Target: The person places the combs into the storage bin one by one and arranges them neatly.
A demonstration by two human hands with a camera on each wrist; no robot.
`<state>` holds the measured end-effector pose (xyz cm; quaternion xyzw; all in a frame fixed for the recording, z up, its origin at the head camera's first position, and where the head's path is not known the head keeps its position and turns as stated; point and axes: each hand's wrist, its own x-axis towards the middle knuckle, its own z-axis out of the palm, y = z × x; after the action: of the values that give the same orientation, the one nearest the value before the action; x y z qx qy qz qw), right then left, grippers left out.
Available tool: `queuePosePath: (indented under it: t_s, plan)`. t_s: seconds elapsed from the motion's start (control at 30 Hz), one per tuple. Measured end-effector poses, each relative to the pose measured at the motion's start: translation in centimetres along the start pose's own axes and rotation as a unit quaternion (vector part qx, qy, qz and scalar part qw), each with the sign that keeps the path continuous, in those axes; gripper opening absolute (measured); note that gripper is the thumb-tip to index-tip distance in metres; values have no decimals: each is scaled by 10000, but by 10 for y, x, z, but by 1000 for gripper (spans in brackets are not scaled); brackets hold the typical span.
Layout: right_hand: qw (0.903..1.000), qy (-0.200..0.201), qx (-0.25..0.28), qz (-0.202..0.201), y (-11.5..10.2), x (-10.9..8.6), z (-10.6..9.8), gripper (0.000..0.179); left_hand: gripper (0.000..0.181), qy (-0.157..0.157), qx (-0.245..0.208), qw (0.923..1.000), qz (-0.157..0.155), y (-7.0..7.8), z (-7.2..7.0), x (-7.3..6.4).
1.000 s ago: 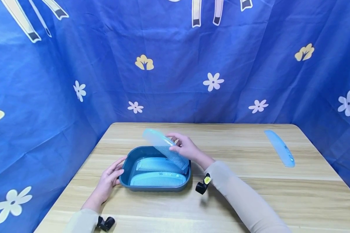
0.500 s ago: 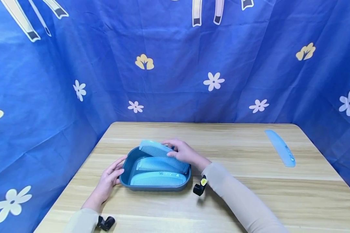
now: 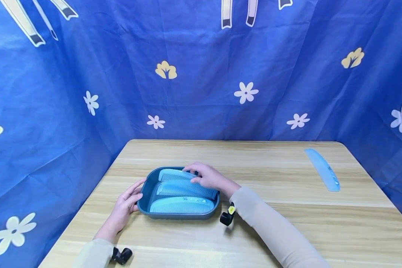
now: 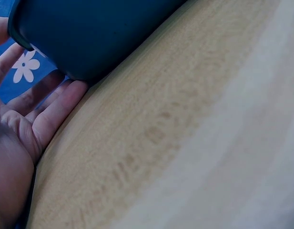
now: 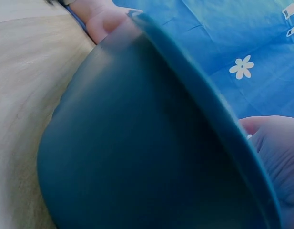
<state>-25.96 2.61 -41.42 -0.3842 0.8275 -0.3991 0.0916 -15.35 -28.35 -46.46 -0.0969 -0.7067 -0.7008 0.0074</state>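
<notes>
A dark teal plastic basin [image 3: 177, 216] with rounded corners stands on the table, left of the middle. My left hand [image 3: 125, 201] holds its left end, the thumb at the rim and the fingers against the outer wall, which the left wrist view shows from below. Inside lie two translucent light-blue combs, a front comb [image 3: 181, 206] and a middle comb [image 3: 184, 189], teeth toward me. At the back of the basin, my right hand [image 3: 207, 176] pinches a third comb [image 3: 174, 175] by its right part. The basin wall [image 5: 127, 133] hides that comb in the right wrist view.
Another light-blue comb [image 3: 323, 170] lies slanted at the far right of the wood-grain table [image 3: 271, 223]. A blue curtain [image 3: 201, 111] with white flowers surrounds the table at the back and sides. A black wrist camera sits on each sleeve.
My right hand has lowered its comb from a slant above the basin down to its back side, behind the other two combs. The left hand has stayed at the rim.
</notes>
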Motion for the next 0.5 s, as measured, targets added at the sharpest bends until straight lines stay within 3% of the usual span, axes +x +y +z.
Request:
queuePosePath:
  t_s: [0.17, 0.5]
  plan:
    - [9997, -150, -156, 92, 0, 0, 1, 40, 48, -7, -16, 10000, 8, -2, -1, 0]
    - [9944, -329, -1001, 4, 0, 0, 2, 37, 48, -50, -4, 10000, 36, -2, -1, 1]
